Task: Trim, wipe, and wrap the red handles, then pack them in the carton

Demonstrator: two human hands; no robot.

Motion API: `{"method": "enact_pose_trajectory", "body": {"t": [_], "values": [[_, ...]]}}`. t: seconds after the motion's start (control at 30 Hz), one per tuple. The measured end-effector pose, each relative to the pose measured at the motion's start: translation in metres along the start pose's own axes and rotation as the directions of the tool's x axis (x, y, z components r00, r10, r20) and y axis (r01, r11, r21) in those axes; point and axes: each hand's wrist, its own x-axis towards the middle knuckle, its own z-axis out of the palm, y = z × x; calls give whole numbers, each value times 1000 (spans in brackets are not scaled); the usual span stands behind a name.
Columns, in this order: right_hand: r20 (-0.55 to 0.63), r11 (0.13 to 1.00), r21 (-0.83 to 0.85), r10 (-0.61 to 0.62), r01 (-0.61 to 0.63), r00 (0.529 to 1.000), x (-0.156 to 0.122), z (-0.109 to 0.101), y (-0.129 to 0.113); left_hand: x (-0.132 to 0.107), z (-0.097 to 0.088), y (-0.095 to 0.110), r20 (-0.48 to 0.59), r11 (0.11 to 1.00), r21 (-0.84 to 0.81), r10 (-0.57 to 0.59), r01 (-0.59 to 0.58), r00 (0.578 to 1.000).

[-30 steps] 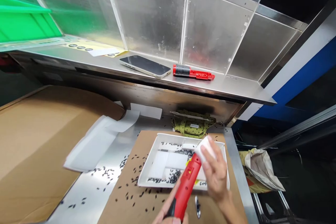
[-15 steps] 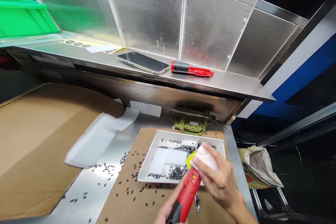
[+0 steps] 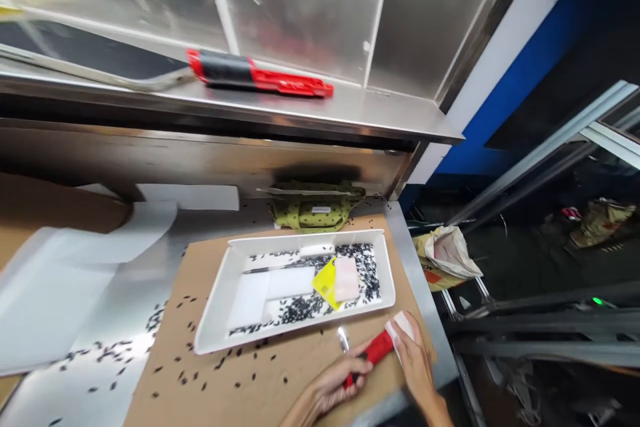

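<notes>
Where the brushed-steel wall (image 3: 300, 0) meets a narrow steel shelf (image 3: 395, 113), the view drops to a steel workbench (image 3: 143, 280), partly covered by a brown cardboard sheet (image 3: 225, 400). A large cardboard box (image 3: 40, 203) stands at the left edge of the view, with a white sheet (image 3: 55, 287) in front of it. Near the middle of the sheet sits a shallow white tray (image 3: 220, 297); right behind it is a green dotted pouch (image 3: 313, 213). An open paper bag (image 3: 450, 257) shows beyond the bench's right edge.

On the shelf, a phone (image 3: 100, 57) lies just beside a red-and-black tool casing (image 3: 290, 82).

In front of the tray's right part, over the cardboard, the left hand (image 3: 345, 377) is closed around the dark grip of a red-and-black tool (image 3: 377, 347). The right hand (image 3: 415, 357) pinches a white pad (image 3: 404, 323) at the tool's far end; whether the pad wraps around it, I cannot tell.

Inside the tray, a pale pink block (image 3: 347, 279) overlaps a yellow card (image 3: 326, 283). A small shiny metal piece (image 3: 343, 339), blurred, lies near the left hand. Tiny black pellets (image 3: 300, 310) fill parts of the tray and dot the cardboard and the bench.
</notes>
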Motion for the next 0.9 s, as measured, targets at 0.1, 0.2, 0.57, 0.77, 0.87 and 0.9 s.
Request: {"method": "enact_pose_trajectory", "body": {"t": [0.1,0.2,0.57,0.77,0.87,0.9], "values": [[29,997,3,74,-74,997,-3,3,5,15,-10,3,-37,994,44,-95,96,995],[69,993,12,119,-120,990,-4,5,4,19,-21,5,-68,984,71,-158,163,985],[222,966,-56,259,-253,940,-5,9,6,27,-29,8,-82,978,58,-196,201,977],[235,950,-65,311,-304,921,0,13,1,30,-33,6,-78,974,72,-208,214,975],[238,946,-62,323,-318,916,3,12,-1,31,-33,7,-67,975,77,-205,210,976],[242,946,-61,324,-318,915,3,12,-1,31,-33,7,-60,975,78,-202,207,977]]}}
